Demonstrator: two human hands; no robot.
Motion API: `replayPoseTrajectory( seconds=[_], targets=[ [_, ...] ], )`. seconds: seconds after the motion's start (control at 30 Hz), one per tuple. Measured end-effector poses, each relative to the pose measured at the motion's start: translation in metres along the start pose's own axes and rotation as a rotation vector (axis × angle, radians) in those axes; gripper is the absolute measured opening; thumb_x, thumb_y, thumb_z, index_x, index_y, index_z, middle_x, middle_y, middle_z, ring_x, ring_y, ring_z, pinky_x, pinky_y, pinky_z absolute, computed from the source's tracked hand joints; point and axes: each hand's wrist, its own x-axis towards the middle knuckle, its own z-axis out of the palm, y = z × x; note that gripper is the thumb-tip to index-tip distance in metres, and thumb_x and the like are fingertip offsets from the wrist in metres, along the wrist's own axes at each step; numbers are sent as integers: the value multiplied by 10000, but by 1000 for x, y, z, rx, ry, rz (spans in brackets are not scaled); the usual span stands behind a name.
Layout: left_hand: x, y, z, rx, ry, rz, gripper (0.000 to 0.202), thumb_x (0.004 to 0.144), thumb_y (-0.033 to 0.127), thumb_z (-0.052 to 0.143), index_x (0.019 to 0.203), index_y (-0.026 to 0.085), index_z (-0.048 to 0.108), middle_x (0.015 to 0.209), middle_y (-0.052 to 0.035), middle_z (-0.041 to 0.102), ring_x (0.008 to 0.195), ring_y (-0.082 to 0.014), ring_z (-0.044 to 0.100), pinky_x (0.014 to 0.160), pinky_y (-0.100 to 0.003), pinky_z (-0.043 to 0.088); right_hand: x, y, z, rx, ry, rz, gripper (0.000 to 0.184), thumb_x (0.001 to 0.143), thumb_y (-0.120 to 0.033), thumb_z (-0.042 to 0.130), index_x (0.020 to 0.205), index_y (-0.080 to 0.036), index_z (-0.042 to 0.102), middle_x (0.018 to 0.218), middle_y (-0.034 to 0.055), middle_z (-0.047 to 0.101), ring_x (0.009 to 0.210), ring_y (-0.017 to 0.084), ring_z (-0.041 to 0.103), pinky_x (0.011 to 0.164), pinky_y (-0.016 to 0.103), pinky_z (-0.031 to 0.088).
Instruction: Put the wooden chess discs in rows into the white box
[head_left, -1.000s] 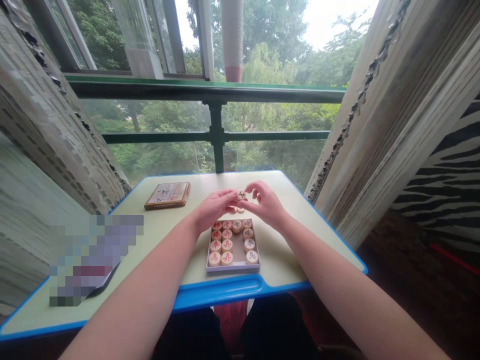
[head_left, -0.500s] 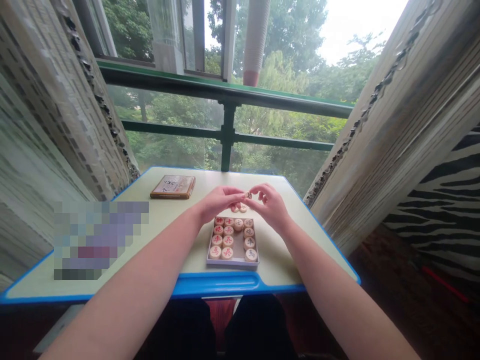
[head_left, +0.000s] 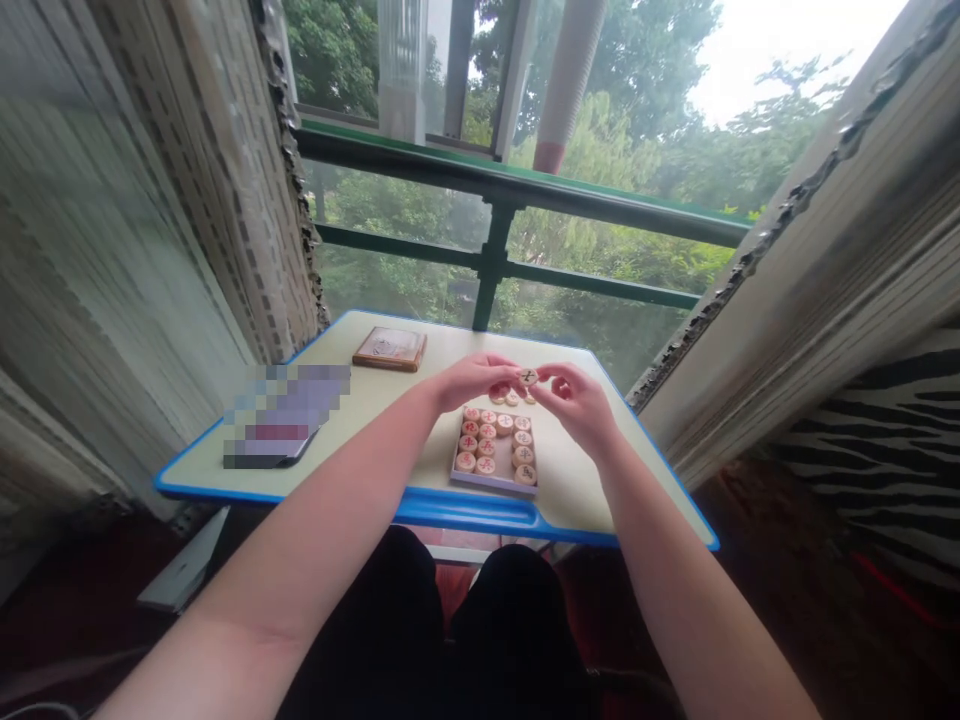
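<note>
fingers of both hands are pinching a round wooden xiangqi piece [head_left: 529,376] from either side, their tips pressing on its rim while its dark-marked face is tilting upward. the left hand [head_left: 474,382] and the right hand [head_left: 577,408] are meeting above three more loose pieces [head_left: 512,397] that are lying on the table [head_left: 570,500], just beyond a shallow white box [head_left: 480,482]. inside the box, wooden pieces [head_left: 505,424] are sitting in close rows, most showing red characters and some dark ones. the table is pale green with a bright blue edge. a flat brown box [head_left: 389,349] is lying near its far left corner, and a pixelated object [head_left: 285,415] too blurred to name is resting nearer the left edge. past the far edge, a green metal railing [head_left: 495,180] is crossing the window, with leafy trees [head_left: 600,140] showing through. woven blinds [head_left: 225,170] are hanging at the left, and zebra-striped fabric [head_left: 862,450] is hanging at the right.
</note>
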Motion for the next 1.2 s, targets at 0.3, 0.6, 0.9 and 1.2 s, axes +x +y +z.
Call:
replayPoseTrajectory(
  seconds=[0.3,0.6,0.9,1.2],
  targets=[
    [-15,-4,0,275,81,57,330,609,236,736,906,101,683,864,-103,686,774,-166,608,713,-299,464,-24,-10,7,-188,7,2,270,723,-421,621,841,-179,633,796,37,617,593,117,475,538,257,399],
    [-21,-9,-1,688,64,106,235,707,281,657,901,157,705,842,-40,701,743,-142,589,671,-231,430,-18,-3,6,-267,-149,-47,240,758,-415,595,842,-201,667,759,47,641,587,130,495,533,265,398],
    [-23,-16,-1,865,56,156,149,705,253,668,825,181,719,830,-42,698,800,-177,595,745,-266,426,-21,8,9,-291,-244,-8,199,748,-384,597,841,-218,656,746,38,656,561,133,505,505,264,397],
    [-27,-23,0,828,95,120,176,689,318,683,787,177,718,791,-41,688,778,-186,596,704,-270,425,-19,6,10,-307,-283,-37,233,731,-425,618,848,-232,674,736,51,635,588,155,508,539,283,408]
  ],
)
